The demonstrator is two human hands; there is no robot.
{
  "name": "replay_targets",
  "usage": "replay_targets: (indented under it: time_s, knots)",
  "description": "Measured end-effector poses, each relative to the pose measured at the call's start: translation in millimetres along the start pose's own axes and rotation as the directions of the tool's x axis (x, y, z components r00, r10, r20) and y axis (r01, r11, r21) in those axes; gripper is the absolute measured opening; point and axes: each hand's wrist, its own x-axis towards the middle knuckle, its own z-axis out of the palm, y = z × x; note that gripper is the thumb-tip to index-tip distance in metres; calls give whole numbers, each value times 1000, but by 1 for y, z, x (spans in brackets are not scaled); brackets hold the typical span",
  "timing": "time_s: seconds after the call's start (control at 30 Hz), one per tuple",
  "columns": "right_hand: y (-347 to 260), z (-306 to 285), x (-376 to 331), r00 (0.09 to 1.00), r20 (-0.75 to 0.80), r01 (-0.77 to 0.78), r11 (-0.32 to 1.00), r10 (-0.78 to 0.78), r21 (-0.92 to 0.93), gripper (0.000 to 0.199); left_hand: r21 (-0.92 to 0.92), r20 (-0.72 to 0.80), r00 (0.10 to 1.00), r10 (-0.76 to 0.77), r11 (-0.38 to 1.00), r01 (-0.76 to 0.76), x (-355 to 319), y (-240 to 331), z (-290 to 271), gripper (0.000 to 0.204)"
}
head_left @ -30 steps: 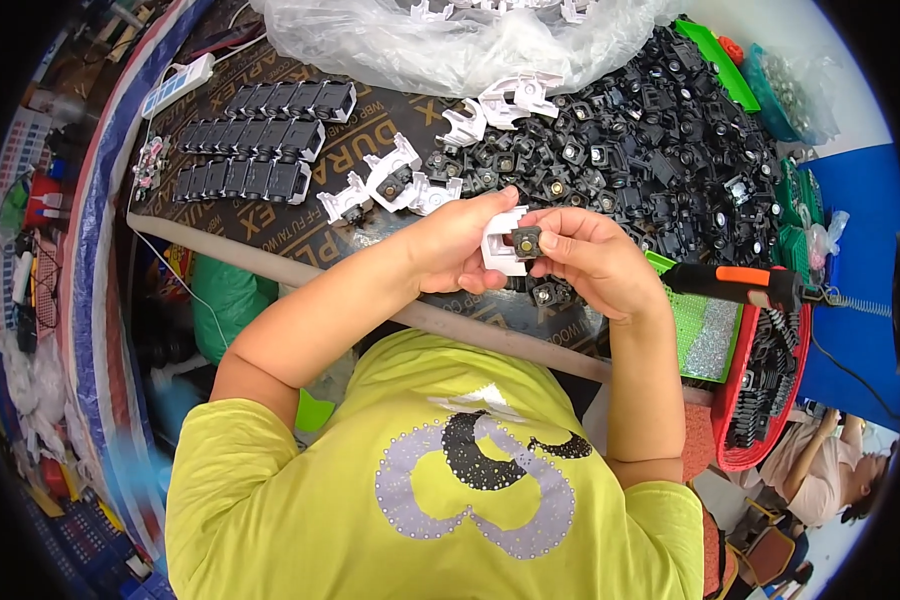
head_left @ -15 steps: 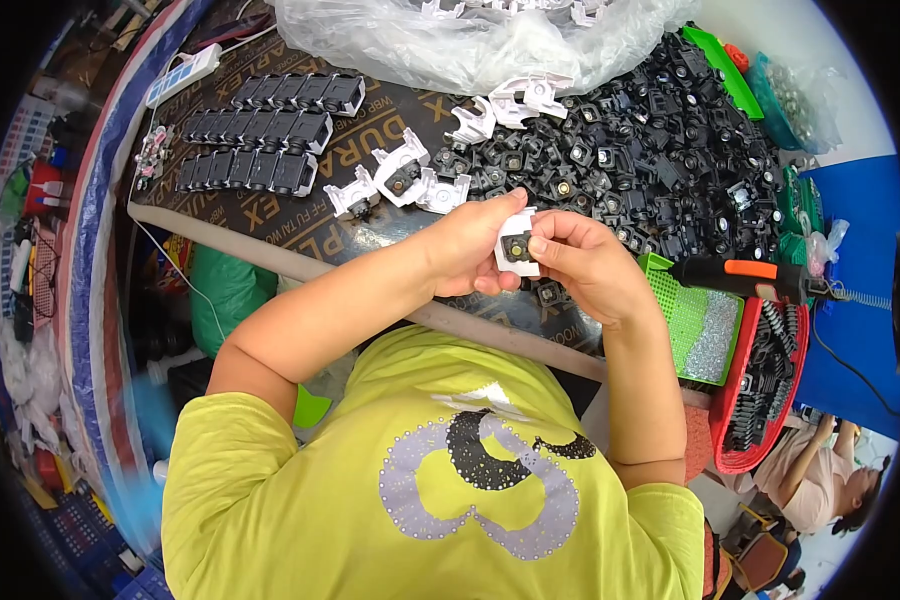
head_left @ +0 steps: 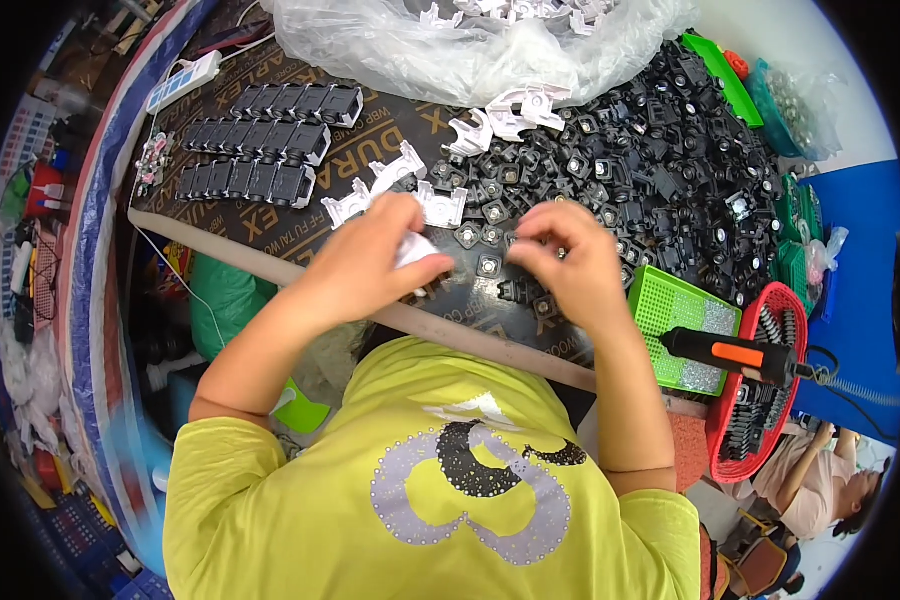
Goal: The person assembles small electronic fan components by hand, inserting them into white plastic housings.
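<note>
My left hand (head_left: 370,260) is closed round a white plastic housing (head_left: 413,249), which it mostly hides; whether the black part is still in it cannot be seen. It hovers at the table's near edge, beside other white housings (head_left: 440,205). Over the near rim of a pile of small black parts (head_left: 660,160) is my right hand (head_left: 575,265). Its thumb and curled fingers are apart, with a gap between them and nothing clearly held. One square black part (head_left: 489,266) with a shiny centre lies just left of its thumb.
Rows of joined black blocks (head_left: 255,140) lie at the left. A clear plastic bag (head_left: 470,60) with white pieces stands at the back. On the right are a green basket (head_left: 660,300) with small metal pieces, an electric screwdriver (head_left: 720,352) and a red basket (head_left: 795,345).
My hands have parted. The left moved left with the white housing; the right let go of it and moved slightly right. The screwdriver has swung lower over the green basket.
</note>
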Motion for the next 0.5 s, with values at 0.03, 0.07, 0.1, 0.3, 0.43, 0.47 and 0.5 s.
replay_targets:
  time_s: [0.03, 0.07, 0.1, 0.3, 0.43, 0.47, 0.5]
  knots:
    - [-8, -5, 8, 988, -46, -151, 978, 145, -145, 14, 113, -23, 1000, 14, 993, -12, -4, -5, -5, 51]
    - [-6, -3, 17, 981, -67, -193, 966, 184, -170, 15, 186, -14, 1000, 26, 982, -23, -5, -9, -8, 53]
    - [-6, 3, 25, 972, -83, -230, 954, 218, -191, 16, 189, -15, 1000, 22, 982, -19, -6, -13, -8, 53]
    - [-19, 44, 38, 972, 214, 9, 898, 95, -439, 22, 378, -152, 949, 277, 903, -203, 16, -35, -12, 53]
    - [-11, 59, 15, 982, 185, 94, 782, 27, -616, 21, 479, -280, 843, 459, 828, -291, 35, -16, -8, 44]
    - [-5, 58, 12, 983, 184, 96, 781, 25, -617, 21, 460, -290, 829, 477, 830, -317, 42, -15, -5, 37]
    - [-2, 56, 11, 988, 151, 107, 777, -16, -620, 17, 461, -294, 829, 476, 830, -314, 49, -16, -4, 37]
